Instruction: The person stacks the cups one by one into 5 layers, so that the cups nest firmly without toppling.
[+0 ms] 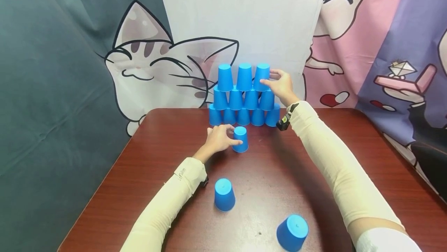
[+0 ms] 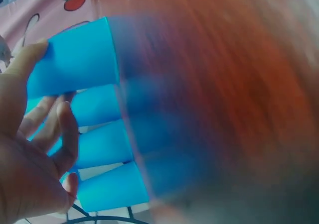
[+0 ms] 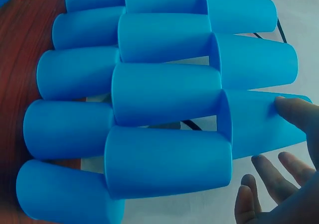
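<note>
My left hand (image 1: 218,138) holds a blue cup (image 1: 240,139) from its left side, thumb in front and fingers toward the back. This cup stands upside down just before a stack of like cups. In the left wrist view the thumb lies on one side of the cup (image 2: 79,59), fingers at the other. My right hand (image 1: 281,85) is at the right-hand cup (image 1: 262,77) of the stack's top row. Its thumb lies against that cup (image 3: 261,122) in the right wrist view, while the other fingertips (image 3: 258,160) sit just off its lower side.
The stack's middle row (image 1: 235,100) and bottom row (image 1: 243,117) hold several upside-down blue cups. Two more cups, one nearer the middle (image 1: 224,194) and one at front right (image 1: 292,232), stand on the brown table (image 1: 167,143). A printed cloth (image 1: 157,73) hangs behind.
</note>
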The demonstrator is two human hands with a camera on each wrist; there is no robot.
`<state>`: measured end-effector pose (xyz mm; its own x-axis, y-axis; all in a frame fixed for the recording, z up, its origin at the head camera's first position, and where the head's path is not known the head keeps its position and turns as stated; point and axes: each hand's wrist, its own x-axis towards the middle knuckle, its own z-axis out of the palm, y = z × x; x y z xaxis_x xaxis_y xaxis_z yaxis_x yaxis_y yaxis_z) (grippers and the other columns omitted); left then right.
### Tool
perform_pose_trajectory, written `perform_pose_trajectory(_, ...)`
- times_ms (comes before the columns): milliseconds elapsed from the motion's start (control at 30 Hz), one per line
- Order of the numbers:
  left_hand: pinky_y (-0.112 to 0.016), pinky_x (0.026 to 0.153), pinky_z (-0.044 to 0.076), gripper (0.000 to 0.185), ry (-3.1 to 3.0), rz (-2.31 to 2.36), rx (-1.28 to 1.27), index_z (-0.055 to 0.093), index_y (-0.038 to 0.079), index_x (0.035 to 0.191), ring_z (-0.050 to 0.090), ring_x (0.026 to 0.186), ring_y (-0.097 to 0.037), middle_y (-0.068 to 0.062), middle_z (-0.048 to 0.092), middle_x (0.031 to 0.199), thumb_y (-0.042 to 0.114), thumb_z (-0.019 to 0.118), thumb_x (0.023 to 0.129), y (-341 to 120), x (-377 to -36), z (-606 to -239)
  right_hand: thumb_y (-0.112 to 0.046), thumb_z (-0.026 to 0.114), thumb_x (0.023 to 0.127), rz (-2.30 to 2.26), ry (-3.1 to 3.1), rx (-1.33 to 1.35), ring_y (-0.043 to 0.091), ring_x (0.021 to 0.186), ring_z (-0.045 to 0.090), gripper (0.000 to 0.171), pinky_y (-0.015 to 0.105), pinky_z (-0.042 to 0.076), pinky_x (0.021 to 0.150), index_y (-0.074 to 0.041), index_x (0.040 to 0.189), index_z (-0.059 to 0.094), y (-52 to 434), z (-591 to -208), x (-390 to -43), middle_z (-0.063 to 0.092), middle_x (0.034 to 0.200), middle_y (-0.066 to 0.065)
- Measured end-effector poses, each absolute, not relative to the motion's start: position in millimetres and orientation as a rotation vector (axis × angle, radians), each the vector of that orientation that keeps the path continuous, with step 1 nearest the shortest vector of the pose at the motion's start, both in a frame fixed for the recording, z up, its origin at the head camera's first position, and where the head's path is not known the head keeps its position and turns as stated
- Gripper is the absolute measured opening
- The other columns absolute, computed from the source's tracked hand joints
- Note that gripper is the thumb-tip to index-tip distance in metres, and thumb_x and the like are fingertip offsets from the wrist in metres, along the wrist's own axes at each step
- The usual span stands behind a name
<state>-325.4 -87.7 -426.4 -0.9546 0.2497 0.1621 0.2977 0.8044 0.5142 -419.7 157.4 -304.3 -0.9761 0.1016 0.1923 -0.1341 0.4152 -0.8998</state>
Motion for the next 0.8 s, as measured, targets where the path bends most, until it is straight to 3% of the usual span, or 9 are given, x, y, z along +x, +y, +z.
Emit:
perform_pose_trajectory(200, -0.048, 0.089, 0.034, 0.065, -2.933, -0.795, -0.478, 0.067, 0.015, 0.123, 0.061, 0.105, -0.017, 0.0, 0.072, 0.108, 0.057, 0.08, 0.075, -90, -327, -424, -0.029, 0.075, 0.09, 1.631, -2.444, 0.061, 0.032, 0.133, 0.05, 0.066, 0.048, 0.042, 0.107, -0.01, 0.146, 0.047, 163, -307, -410, 0.053, 0.144, 0.013)
perform_pose_trajectory(400, -0.049, 0.091, 0.033, 0.069, -2.956, -0.78, -0.471, 0.064, 0.017, 0.13, 0.058, 0.113, -0.02, -0.002, 0.069, 0.119, 0.056, 0.08, 0.076, -91, -326, -423, -0.024, 0.074, 0.09, 1.634, -2.44, 0.168, 0.036, 0.128, 0.053, 0.063, 0.05, 0.044, 0.104, -0.007, 0.145, 0.048, 172, -314, -387, 0.054, 0.142, 0.017)
perform_pose_trajectory(667, -0.052, 0.093, 0.033, 0.071, -2.97, -0.796, -0.473, 0.063, 0.017, 0.132, 0.057, 0.115, -0.022, -0.003, 0.068, 0.122, 0.055, 0.08, 0.075, -87, -325, -424, -0.037, 0.076, 0.088, 1.66, -2.522, 0.267, 0.037, 0.125, 0.054, 0.069, 0.053, 0.046, 0.101, -0.008, 0.144, 0.049, 195, -331, -343, 0.055, 0.14, 0.017)
perform_pose_trajectory(800, -0.052, 0.092, 0.033, 0.071, -2.983, -0.775, -0.447, 0.063, 0.017, 0.132, 0.057, 0.114, -0.022, -0.002, 0.068, 0.121, 0.056, 0.08, 0.075, -86, -326, -422, -0.036, 0.076, 0.088, 1.665, -2.528, 0.35, 0.037, 0.123, 0.057, 0.063, 0.054, 0.046, 0.101, -0.008, 0.14, 0.053, 203, -336, -323, 0.059, 0.136, 0.017)
